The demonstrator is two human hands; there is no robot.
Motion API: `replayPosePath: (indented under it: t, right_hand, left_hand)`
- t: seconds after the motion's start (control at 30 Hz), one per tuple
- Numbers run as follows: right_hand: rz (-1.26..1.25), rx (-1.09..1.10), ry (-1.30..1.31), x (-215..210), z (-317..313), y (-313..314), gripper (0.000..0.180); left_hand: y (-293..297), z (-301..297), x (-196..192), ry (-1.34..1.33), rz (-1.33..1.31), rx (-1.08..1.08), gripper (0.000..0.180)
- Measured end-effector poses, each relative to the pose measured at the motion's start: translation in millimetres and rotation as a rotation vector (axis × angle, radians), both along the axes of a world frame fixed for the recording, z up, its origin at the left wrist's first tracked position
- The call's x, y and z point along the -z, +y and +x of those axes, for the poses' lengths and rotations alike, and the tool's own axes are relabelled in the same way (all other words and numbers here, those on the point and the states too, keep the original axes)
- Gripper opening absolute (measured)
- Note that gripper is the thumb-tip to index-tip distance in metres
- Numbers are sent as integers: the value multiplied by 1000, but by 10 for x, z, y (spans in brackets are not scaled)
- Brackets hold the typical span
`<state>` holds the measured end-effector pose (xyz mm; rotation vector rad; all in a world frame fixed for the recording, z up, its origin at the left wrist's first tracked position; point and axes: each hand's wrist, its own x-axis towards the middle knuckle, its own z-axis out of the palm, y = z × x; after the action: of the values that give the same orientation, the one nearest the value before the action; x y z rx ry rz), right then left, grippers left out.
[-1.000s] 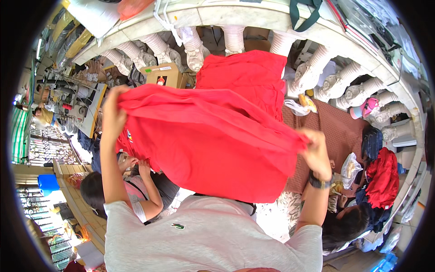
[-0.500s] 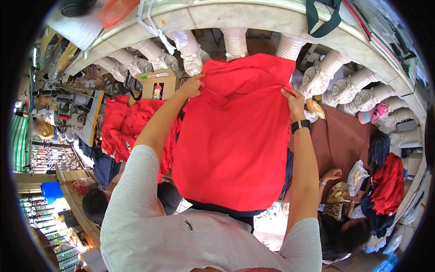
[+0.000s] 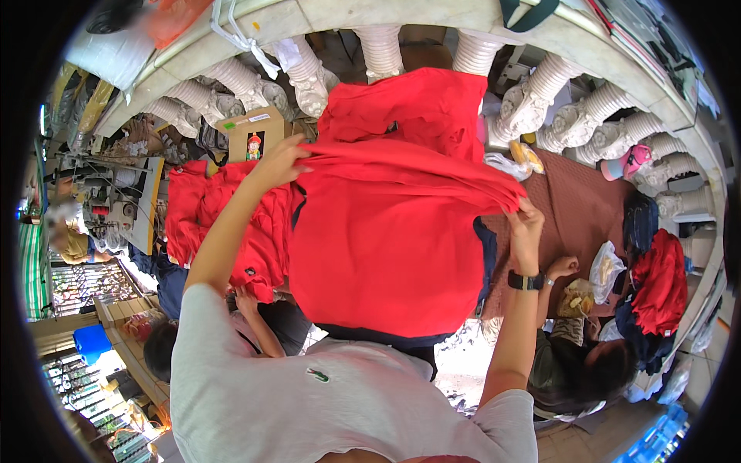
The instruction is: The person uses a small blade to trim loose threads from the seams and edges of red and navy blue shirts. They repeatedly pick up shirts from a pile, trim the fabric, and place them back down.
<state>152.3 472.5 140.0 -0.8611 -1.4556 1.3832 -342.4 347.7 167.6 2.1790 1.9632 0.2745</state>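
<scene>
A large red cloth garment (image 3: 378,255) spreads over the surface in front of me. Its upper edge is stretched between my two hands. My left hand (image 3: 284,160) pinches the left end of that edge, and my right hand (image 3: 526,225) grips the right end, lower and nearer to me. Beyond the stretched fold lies more red fabric (image 3: 409,104), rumpled; whether it belongs to the same garment I cannot tell. Dark navy cloth (image 3: 386,338) shows from underneath along the near and right edges. Left of it is a heap of red garments (image 3: 224,224).
A cardboard box (image 3: 251,131) stands behind the left heap. White balusters (image 3: 382,54) line the back. Brown quilted cloth (image 3: 579,216) covers the right side, with snack bags (image 3: 577,297) near a seated person (image 3: 587,363). Another person's arm (image 3: 258,320) reaches the left heap.
My left hand has moved left and slightly down; my right hand has come right and nearer, pulling the garment's upper edge taut. Red fabric behind the fold is now exposed.
</scene>
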Motion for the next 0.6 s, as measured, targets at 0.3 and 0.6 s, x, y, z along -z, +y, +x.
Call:
replayPosePath:
  t: [0.3,0.6]
  right_hand:
    - [-62,-341,23,-760,476,-767,36]
    - [88,-288,-14,-1051,813,-1072,30]
  left_hand:
    - [-2123,717,-1267,-134,-60,-259,28]
    - [-3220,1442,-1128,-220,-190,-302,22]
